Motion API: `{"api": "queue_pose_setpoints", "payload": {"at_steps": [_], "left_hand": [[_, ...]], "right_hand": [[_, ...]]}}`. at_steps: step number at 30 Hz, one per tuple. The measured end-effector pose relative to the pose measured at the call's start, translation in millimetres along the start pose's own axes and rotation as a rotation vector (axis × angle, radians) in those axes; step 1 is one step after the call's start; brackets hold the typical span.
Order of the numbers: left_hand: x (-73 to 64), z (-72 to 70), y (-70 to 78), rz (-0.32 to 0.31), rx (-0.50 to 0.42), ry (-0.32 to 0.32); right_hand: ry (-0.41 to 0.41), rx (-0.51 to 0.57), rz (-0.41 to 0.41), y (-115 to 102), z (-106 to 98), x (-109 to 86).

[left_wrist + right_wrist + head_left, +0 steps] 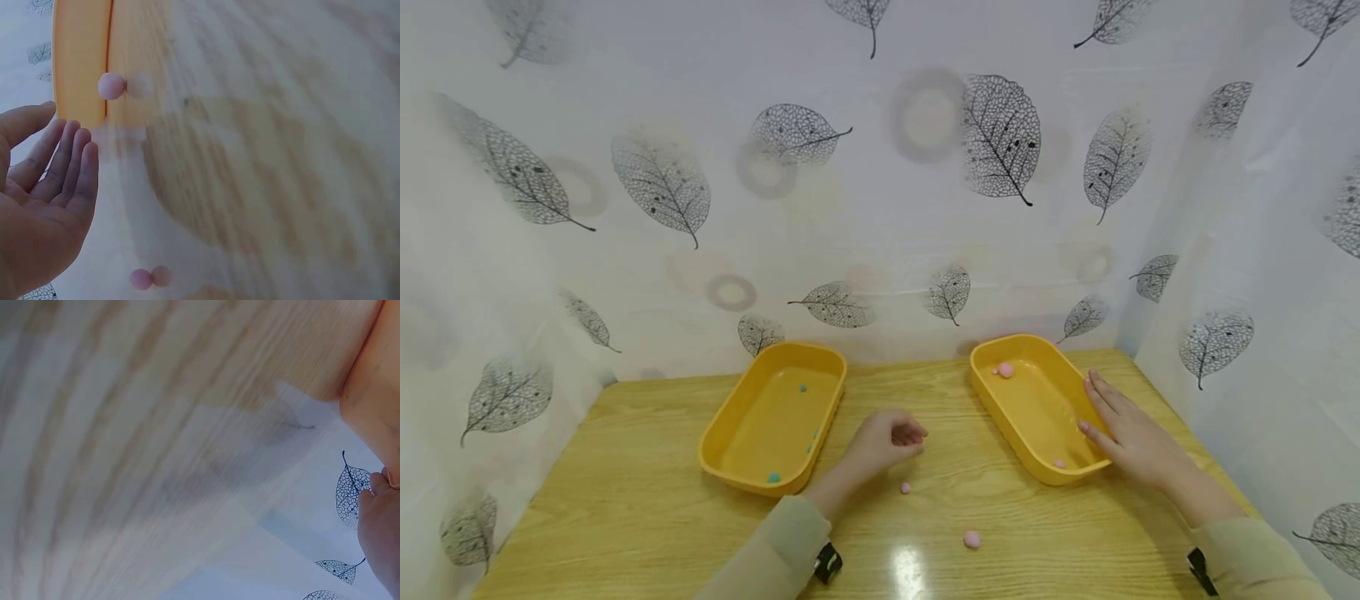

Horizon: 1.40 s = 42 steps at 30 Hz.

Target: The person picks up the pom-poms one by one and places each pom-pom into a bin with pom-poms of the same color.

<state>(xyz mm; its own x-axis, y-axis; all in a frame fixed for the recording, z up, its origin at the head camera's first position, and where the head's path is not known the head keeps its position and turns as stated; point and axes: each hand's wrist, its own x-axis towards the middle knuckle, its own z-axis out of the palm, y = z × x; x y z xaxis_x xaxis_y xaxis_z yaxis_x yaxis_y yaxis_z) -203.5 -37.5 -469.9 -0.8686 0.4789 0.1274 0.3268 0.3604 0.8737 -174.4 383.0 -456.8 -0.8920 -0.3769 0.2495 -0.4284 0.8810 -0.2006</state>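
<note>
I've got the left hand (883,446) above the table between the two trays, fingers loosely curved; the left wrist view opens it up for me: palm bare, thumb well apart, holding nothing. Over to the right hand (1138,446): fingers straight, resting at the right tray's (1033,408) outer rim, thumb over the inside wall. How firmly it presses, I can't tell.

Inside that tray, a larger pink ball (1005,369) sits by the far end with a tiny pink bit (995,372) just beside it, and another small pink piece (1059,464) lies at the near end. Across in the left tray (760,425), it's teal: one bit (802,387) toward the far end, a bigger lump (773,478) in the near corner, and specks along the right wall, too small to make out.

Out on the wooden table (647,467), two loose pink balls: the smaller (906,487) near the left hand, the larger (972,539) closer to me. The left wrist view catches both with paler reflections; the right wrist view shows me neither, just blurred wood, tray and a hand cut off at the edge. Leaf-printed sheeting (887,225) surrounds everything.
</note>
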Motion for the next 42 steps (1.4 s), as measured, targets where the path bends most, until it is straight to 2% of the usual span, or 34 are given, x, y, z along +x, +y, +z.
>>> {"api": "queue_pose_setpoints", "payload": {"at_steps": [9, 15, 25, 29, 32, 38, 42], "left_hand": [[-10.8, -2.2, -5.3, -0.045, 0.029, -0.013], [-15.6, -3.5, -9.1, -0.043, 0.021, -0.033], [-21.9, -8.0, -14.0, -0.046, -0.013, -0.081], [-26.4, -10.5, -13.4, -0.065, -0.042, -0.113], [-28.0, -11.7, -11.9, -0.075, -0.029, -0.14], [-27.5, -12.7, -13.0, -0.041, 0.052, -0.192], [-27.8, -13.2, -14.3, -0.006, 0.054, -0.219]], "right_hand": [[-0.017, 0.011, 0.022, -3, -2, 0.9], [-0.007, 0.008, 0.012, -3, -2, 0.6], [0.005, -0.001, -0.005, -1, -1, 0.6], [0.007, 0.002, -0.007, 0, 0, 1.0], [0.005, 0.005, -0.005, -1, 0, 1.3], [0.002, -0.003, -0.005, 0, 1, 1.5], [0.007, -0.005, -0.009, 1, 2, 1.2]]}}
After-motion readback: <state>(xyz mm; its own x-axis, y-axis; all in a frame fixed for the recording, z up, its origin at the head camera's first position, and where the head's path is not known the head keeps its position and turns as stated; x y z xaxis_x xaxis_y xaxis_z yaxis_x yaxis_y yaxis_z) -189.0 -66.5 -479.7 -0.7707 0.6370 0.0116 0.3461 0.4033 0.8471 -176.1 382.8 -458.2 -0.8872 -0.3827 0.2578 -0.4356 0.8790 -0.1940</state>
